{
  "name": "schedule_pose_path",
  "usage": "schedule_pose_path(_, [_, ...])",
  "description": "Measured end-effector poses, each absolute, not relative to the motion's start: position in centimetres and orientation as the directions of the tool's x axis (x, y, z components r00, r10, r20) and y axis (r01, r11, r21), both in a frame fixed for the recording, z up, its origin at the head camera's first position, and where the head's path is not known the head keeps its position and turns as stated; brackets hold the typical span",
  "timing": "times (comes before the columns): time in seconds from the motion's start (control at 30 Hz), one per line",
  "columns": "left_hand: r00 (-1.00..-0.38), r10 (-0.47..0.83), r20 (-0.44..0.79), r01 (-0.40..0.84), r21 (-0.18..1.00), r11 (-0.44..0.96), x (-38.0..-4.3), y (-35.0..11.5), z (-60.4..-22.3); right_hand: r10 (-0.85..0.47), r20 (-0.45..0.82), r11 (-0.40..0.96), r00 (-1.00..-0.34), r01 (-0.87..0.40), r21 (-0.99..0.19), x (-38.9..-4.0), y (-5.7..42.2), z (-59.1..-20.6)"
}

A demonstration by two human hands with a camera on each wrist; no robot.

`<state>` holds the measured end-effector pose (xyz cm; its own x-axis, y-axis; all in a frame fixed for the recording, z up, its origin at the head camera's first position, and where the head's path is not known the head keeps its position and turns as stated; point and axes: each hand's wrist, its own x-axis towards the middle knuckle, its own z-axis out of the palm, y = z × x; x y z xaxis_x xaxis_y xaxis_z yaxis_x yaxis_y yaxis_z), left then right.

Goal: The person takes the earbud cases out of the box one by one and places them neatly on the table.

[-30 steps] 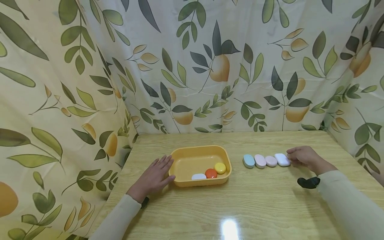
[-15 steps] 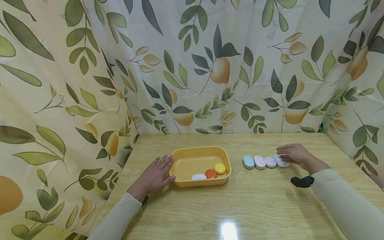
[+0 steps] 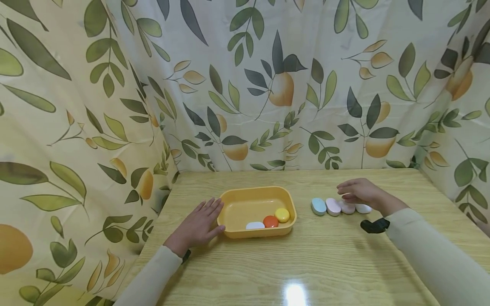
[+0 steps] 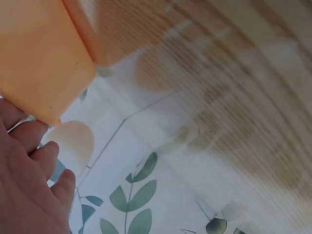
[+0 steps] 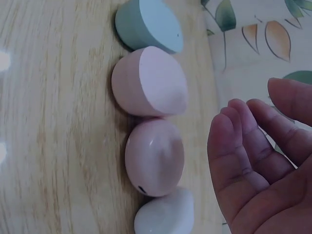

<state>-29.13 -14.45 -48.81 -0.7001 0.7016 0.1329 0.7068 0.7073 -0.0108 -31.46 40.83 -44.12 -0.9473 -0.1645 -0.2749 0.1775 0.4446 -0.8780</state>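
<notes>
My left hand (image 3: 197, 225) rests with straight fingers against the left end of a yellow-orange plastic tray (image 3: 256, 233). Inside the tray lie a yellow round piece (image 3: 282, 215), a red one (image 3: 270, 221) and a white one (image 3: 254, 226), partly hidden by the front wall. My right hand (image 3: 363, 195) hovers over a row of smooth pebble-like pieces, its fingers gently bent around nothing. From left to right the row has a light blue piece (image 5: 151, 24), a pink oval (image 5: 151, 80), a smaller pink round piece (image 5: 155, 156) and a white piece (image 5: 165, 214). My right hand partly covers the last two in the head view.
The wood-grain table (image 3: 245, 272) reflects a bright light near its front. Leaf-and-fruit patterned curtains (image 3: 283, 85) stand along the back and both sides. A black wrist strap piece (image 3: 375, 226) hangs under my right wrist.
My right hand has moved left along the row, from beside the white piece to above the smaller pink one. My left hand and the tray have kept their places.
</notes>
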Motion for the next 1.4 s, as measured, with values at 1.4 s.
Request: schedule_pose_path(1.4, [-0.714, 0.685, 0.144, 0.694, 0.015, 0.72, -29.4, -14.6, -49.5, -0.31, -0.239, 0.411, -0.92, 0.097, -0.906, -34.5, 32.2, -41.6])
